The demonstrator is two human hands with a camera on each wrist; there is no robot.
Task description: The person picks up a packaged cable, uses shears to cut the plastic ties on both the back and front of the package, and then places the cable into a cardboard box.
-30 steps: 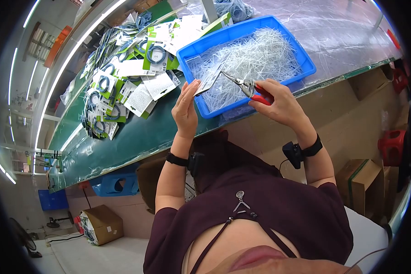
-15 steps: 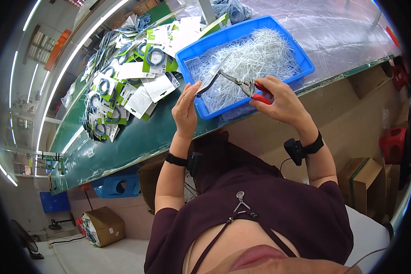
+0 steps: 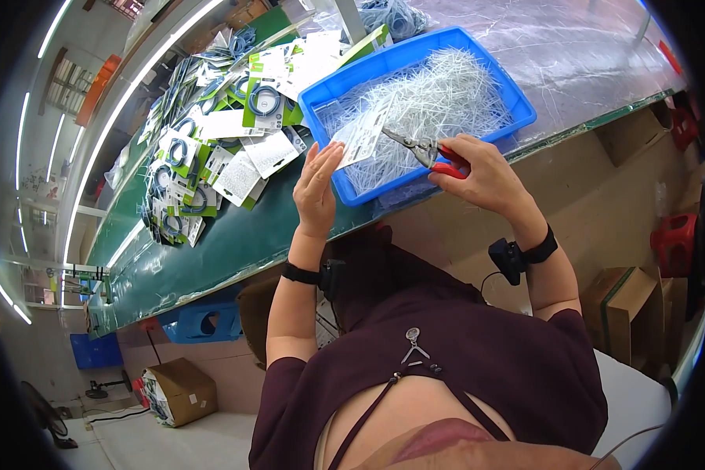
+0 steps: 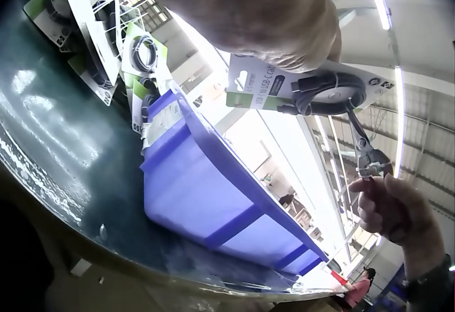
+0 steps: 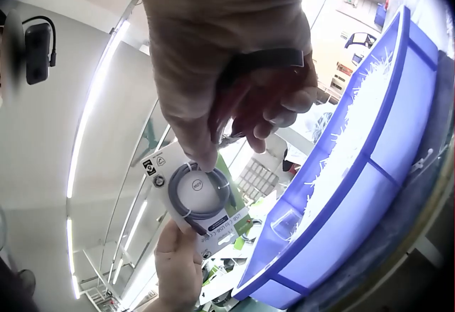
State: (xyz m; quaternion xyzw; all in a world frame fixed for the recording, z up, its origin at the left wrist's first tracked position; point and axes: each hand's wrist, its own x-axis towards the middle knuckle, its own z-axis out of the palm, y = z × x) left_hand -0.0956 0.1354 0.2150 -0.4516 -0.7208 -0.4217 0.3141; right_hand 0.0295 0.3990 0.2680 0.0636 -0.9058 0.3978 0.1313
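Here's the left hand (image 3: pixel 317 184), its grip pinching a card (image 3: pixel 363 141) with a coiled grey cable (image 4: pixel 330 95), held above the near left part of the blue tray (image 4: pixel 202 191)! Over the tray's near edge, the right hand (image 3: pixel 482 176) has its grip wrapped round red-handled pliers (image 3: pixel 424 150), nose right by the card; touching or not, I can't tell. Thin white strips (image 3: pixel 462 90) heap inside the tray, and carded cables (image 3: pixel 188 164) pile up left of it on the green table (image 3: pixel 164 262).

At the right fingers (image 3: pixel 468 145), dull metal is shown by the pliers (image 3: pixel 424 150) and smooth red plastic by their handles. At the left fingers (image 3: pixel 319 166), matt cable (image 4: pixel 306 98) is backed by smooth paper card (image 3: pixel 360 146). Below, smooth plastic tray (image 4: pixel 202 194) and glossy worktop (image 3: pixel 176 270) are seen.
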